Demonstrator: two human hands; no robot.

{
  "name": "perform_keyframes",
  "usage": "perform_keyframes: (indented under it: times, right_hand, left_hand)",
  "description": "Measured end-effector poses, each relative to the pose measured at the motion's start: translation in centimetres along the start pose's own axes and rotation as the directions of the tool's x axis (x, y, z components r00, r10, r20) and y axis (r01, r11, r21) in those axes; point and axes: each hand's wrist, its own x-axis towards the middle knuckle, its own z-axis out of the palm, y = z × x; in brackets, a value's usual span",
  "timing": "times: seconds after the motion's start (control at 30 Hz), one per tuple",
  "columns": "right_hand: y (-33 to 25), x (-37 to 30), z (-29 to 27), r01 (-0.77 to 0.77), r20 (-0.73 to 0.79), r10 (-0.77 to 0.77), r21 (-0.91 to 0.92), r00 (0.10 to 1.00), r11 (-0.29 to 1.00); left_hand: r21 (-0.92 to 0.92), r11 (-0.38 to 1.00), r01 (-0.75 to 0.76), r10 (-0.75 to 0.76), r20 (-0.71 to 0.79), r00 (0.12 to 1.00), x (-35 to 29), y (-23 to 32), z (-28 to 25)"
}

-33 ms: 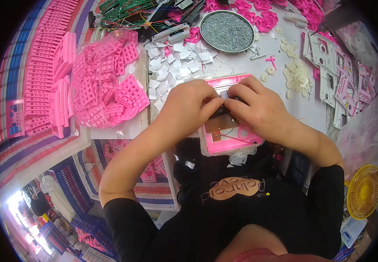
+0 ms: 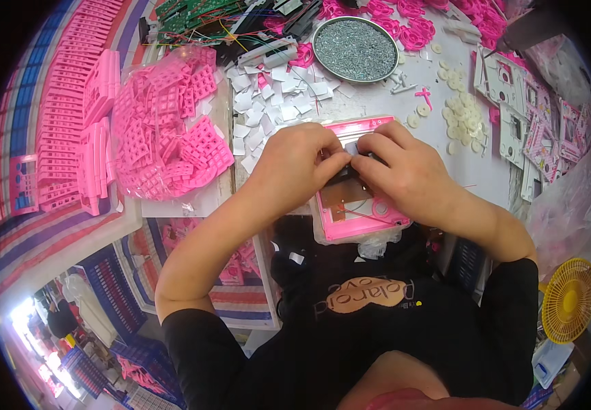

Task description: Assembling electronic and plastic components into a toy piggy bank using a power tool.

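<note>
A pink plastic case half point(image 2: 354, 230) lies open-side up at the table's near edge, on crumpled clear plastic. Inside it are a brown circuit board point(image 2: 347, 195), thin wires and a pink ring point(image 2: 381, 207). Over its upper part my left hand point(image 2: 302, 158) and my right hand point(image 2: 402, 162) meet, thumbs and fingers pinched together. Between the fingertips of the two hands a small pale piece point(image 2: 351, 147) shows; which hand grips it is hidden. Dark parts lie under the fingers, mostly covered.
Small white squares point(image 2: 298, 104) lie scattered beyond my left hand, beside a bag of pink button grids point(image 2: 172, 130). Farther off stands a round tray of screws point(image 2: 355, 49). White discs point(image 2: 465, 117) and white cassette-like panels point(image 2: 511, 109) are at the right. Pink cases line the left.
</note>
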Motion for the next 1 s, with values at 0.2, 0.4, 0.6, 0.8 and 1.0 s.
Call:
perform_keyframes:
  times: [0.2,0.4,0.6,0.8,1.0]
  right_hand:
    - [-1.4,-0.5,-0.8,0.012,0.025,-0.010,-0.062,1.000,0.998]
    - [-1.1,-0.5,-1.1,0.041,0.045,-0.034,-0.169,0.998,0.985]
    - [1.3,1.1,-1.1,-0.017,0.234,0.029,-0.053,0.972,0.998]
    - [2.8,0.9,-1.2,0.038,0.223,-0.063,0.117,0.973,0.992]
    - [2.4,0.1,-0.3,0.022,0.128,-0.033,0.085,0.991,0.996]
  left_hand:
    - [-0.143,0.984,0.102,-0.085,0.124,0.989,0.7,0.4,-0.2]
    - [-0.025,1.000,-0.011,0.013,0.058,0.998,1.2,-0.4,0.0]
    - [-0.008,0.999,-0.039,0.040,0.151,0.988,3.5,-1.6,-0.7]
    - [-0.056,0.997,0.060,-0.033,0.399,0.917,4.4,-0.5,-2.1]
    - [0.103,0.961,-0.256,0.221,0.268,0.938,4.1,-1.1,-0.9]
